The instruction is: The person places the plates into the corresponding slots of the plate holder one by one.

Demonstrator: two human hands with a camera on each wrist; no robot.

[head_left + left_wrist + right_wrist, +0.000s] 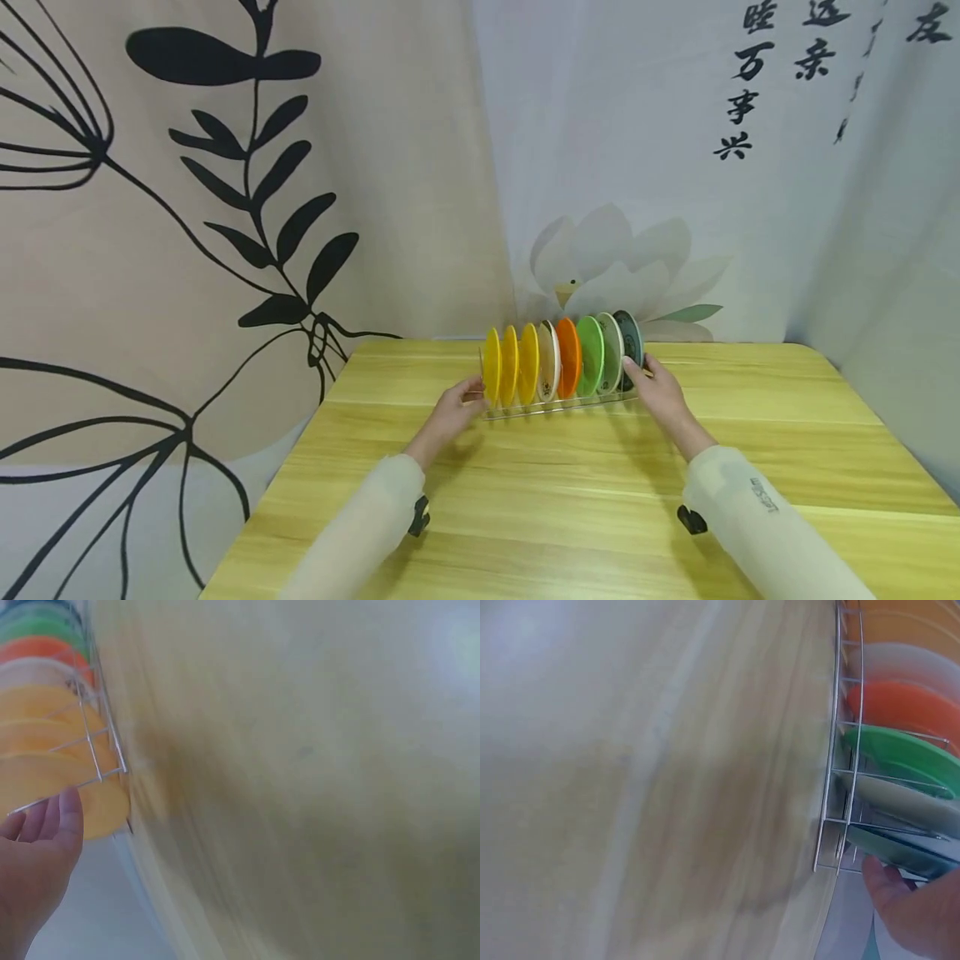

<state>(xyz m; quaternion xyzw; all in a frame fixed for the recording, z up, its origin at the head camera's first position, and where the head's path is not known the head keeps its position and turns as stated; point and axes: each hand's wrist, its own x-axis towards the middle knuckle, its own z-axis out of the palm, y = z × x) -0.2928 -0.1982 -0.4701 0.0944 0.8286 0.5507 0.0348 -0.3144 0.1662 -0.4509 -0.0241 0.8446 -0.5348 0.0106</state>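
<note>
A wire dish rack [833, 771] stands on the table and holds a row of upright plates. From left to right they are three yellow plates [491, 362], a whitish plate [548, 367], an orange plate [569, 358], a green plate [591, 354], a pale green plate [612, 350] and a dark blue-green plate [628, 329]. My left hand [455, 408] grips the rack's left end wire beside the outermost yellow plate. At the opposite end my right hand [662, 398] holds the rack, its thumb beside the dark plate; some of its fingers are hidden.
The wood-grain table [540, 500] extends in front of the rack and to both sides. Behind its far edge hangs a printed curtain [420, 208], close to the plates. Another pale curtain panel [900, 250] borders the right side.
</note>
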